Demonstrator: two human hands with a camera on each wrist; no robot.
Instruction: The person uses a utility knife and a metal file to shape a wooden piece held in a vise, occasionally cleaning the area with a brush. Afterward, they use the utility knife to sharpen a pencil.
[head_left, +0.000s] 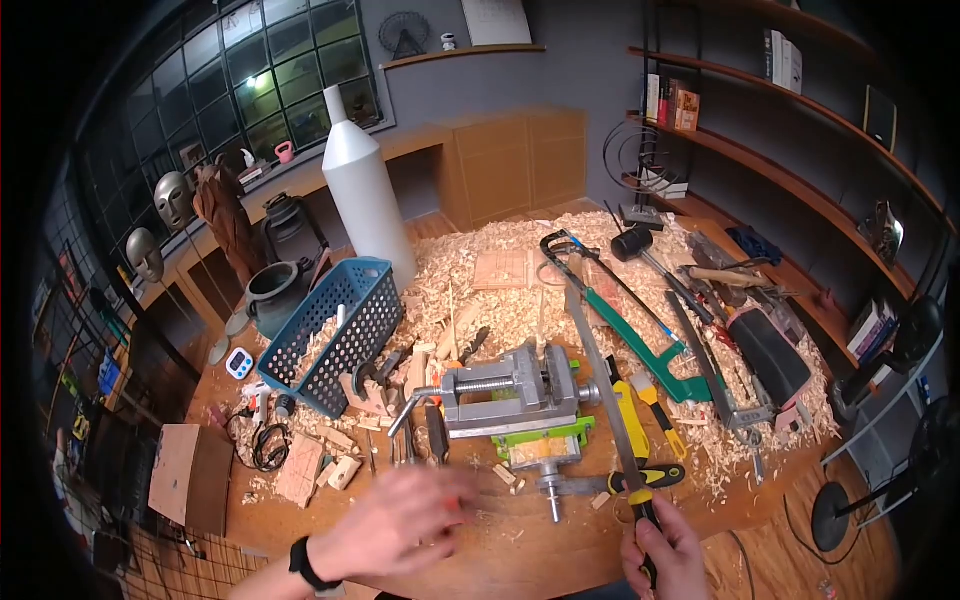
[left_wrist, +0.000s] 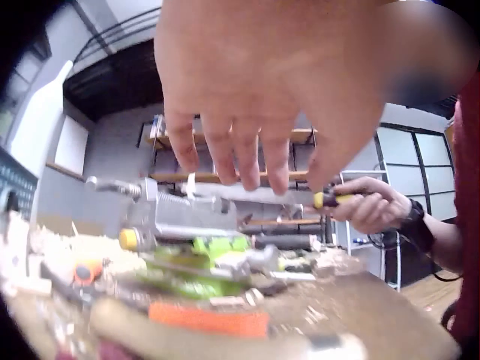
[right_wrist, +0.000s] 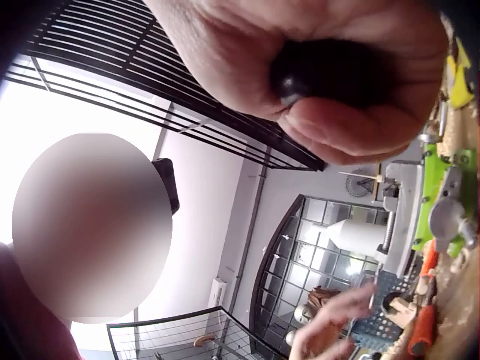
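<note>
My left hand (head_left: 395, 525), blurred, hovers over the front edge of the workbench with its fingers loose and nothing in them. In the left wrist view its fingers (left_wrist: 244, 154) hang downward, spread slightly apart. At the front right, my right hand (head_left: 668, 552) grips the black and yellow handle of a long flat metal file (head_left: 603, 385). The blade points up and away, passing just right of the grey bench vise (head_left: 510, 392) with its green base (head_left: 545, 440). From the right wrist view, the fist wraps the black handle end (right_wrist: 330, 73).
Wood shavings (head_left: 440, 265) cover the bench's back. A blue perforated basket (head_left: 335, 335) stands left, by a wooden block (head_left: 190, 475). Right of the vise lie a green hacksaw (head_left: 640, 345), a black mallet (head_left: 632, 243) and a yellow-handled knife (head_left: 660, 478). Chisels and wood scraps (head_left: 300, 470) lie in front.
</note>
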